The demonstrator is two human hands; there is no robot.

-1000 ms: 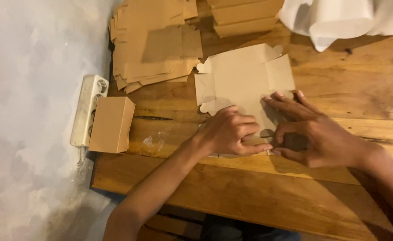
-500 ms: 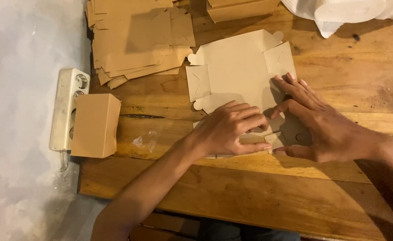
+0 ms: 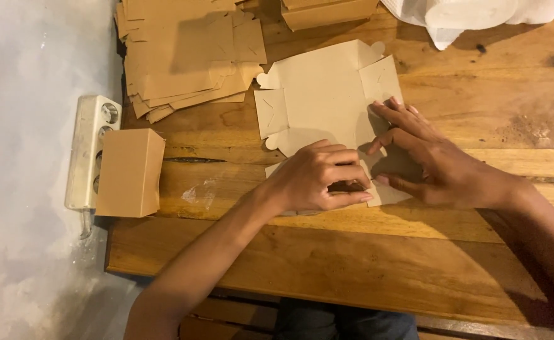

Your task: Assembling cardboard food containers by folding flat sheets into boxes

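**Pressing a flat carton blank**

Pressing down, the left hand curls over the near edge of one unfolded cardboard blank on the wooden table; the right hand lies spread on it. One folded box stands left, contents unseen, beside a stack of blanks.

1. Illumination: warm, moderately dim indoor light falling from above and slightly behind the viewer.
2. Shadows: soft dark patches lie under the left hand and right hand, and across the stack of flat cardboard blanks.
3. Glare: the white cloth at top right is nearly overexposed.
4. Sharpness: mostly clear; forearms at the lower edge appear soft and dark.
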